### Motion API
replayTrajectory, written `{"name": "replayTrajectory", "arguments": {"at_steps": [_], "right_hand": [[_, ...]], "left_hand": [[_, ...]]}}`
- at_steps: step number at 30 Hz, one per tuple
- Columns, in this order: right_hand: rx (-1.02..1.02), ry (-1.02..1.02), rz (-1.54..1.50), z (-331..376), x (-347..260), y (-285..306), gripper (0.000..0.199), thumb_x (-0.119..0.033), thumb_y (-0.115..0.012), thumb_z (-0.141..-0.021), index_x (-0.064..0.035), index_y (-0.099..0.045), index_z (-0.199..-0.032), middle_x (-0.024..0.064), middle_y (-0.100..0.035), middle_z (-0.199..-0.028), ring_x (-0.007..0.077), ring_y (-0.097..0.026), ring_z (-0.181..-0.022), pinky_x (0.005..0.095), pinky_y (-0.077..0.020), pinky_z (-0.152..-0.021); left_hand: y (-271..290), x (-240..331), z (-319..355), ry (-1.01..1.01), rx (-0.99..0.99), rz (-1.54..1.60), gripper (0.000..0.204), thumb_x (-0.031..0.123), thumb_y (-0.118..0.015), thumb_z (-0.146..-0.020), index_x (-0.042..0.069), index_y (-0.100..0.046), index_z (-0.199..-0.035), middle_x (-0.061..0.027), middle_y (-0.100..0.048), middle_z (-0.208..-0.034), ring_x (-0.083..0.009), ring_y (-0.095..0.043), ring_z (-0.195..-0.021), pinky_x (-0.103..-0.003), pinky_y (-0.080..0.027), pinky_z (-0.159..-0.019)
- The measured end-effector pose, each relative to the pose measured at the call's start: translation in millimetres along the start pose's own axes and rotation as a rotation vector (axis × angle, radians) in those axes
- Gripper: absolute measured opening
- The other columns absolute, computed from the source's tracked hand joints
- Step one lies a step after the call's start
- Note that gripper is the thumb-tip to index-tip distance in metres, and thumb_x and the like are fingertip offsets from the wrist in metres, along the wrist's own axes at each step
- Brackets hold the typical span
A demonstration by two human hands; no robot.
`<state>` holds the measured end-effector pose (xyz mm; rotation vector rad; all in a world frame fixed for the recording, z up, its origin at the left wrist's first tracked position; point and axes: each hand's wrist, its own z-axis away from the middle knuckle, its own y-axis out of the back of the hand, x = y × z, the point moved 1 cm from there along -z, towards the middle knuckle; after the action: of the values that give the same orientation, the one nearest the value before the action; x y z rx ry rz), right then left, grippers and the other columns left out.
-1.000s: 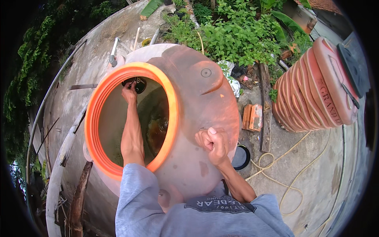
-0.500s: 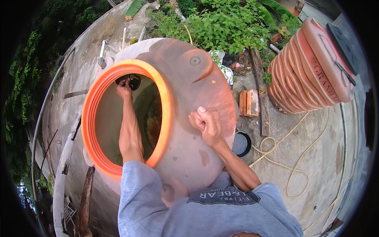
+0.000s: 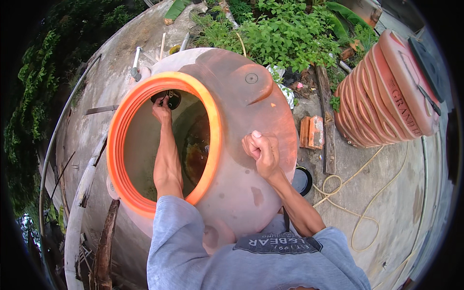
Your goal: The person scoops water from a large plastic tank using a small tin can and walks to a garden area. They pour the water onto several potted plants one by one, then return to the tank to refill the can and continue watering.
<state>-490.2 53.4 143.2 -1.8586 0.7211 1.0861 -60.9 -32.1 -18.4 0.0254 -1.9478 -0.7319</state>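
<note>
A large orange-pink plastic water tank (image 3: 241, 205) stands in front of me, its round mouth ringed by a bright orange threaded rim (image 3: 216, 140). My left arm reaches down through this mouth. Inside, by the far wall, my left hand (image 3: 163, 110) is closed on the edge of a round black thing (image 3: 173, 100) with pale markings; its exact kind is unclear. Darker, brownish patches show on the tank's bottom, right of my forearm. Over the tank's top, right of the mouth, my right hand (image 3: 262, 150) is curled into a fist, with no object visible in it.
At the right stands a ribbed reddish tank (image 3: 374, 96) with a dark lid. Nearer are an orange brick block (image 3: 311, 132), a wooden plank (image 3: 326, 125), a black pan-like dish (image 3: 302, 181) and a looped yellowish hose (image 3: 355, 215). Wooden posts (image 3: 79, 217) rise at the left; leafy plants (image 3: 290, 34) grow behind.
The whole scene has shifted slightly rightward in the picture. Both hands keep nearly the same places relative to the tank, the left still holding the round black thing.
</note>
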Motion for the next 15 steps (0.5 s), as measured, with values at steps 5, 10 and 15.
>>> {"name": "replayTrajectory", "arguments": {"at_steps": [5,10,15], "right_hand": [[0.026,-0.035,0.019,-2,5,-1,0.047,-0.02,-0.034,-0.102,-0.0068,-0.021,-0.059,-0.001,-0.022,-0.052,0.0102,-0.02,-0.049,0.0324,-0.017,-0.049],[0.05,-0.026,-0.048,4,2,-1,0.047,-0.018,-0.034,-0.101,-0.0072,-0.022,-0.057,-0.0011,-0.023,-0.051,0.0098,-0.021,-0.048,0.0317,-0.0174,-0.048],[-0.033,0.053,-0.041,15,-47,-12,0.047,-0.018,-0.035,-0.101,-0.007,-0.024,-0.056,-0.0007,-0.025,-0.051,0.0105,-0.021,-0.049,0.0315,-0.0188,-0.048]], "left_hand": [[-5,21,0,0.003,0.009,-0.045,0.027,0.024,-0.082,-0.08,0.003,-0.075,-0.096,-0.0178,-0.073,-0.088,-0.0318,-0.067,-0.08,-0.043,-0.051,-0.078],[-1,8,0,0.004,0.021,-0.019,0.028,0.027,-0.081,-0.082,0.003,-0.075,-0.097,-0.0191,-0.072,-0.091,-0.0332,-0.067,-0.086,-0.043,-0.05,-0.079],[1,5,0,-0.013,0.002,-0.028,0.029,0.027,-0.081,-0.082,0.003,-0.075,-0.098,-0.0199,-0.071,-0.099,-0.0345,-0.067,-0.091,-0.043,-0.05,-0.082]]}}
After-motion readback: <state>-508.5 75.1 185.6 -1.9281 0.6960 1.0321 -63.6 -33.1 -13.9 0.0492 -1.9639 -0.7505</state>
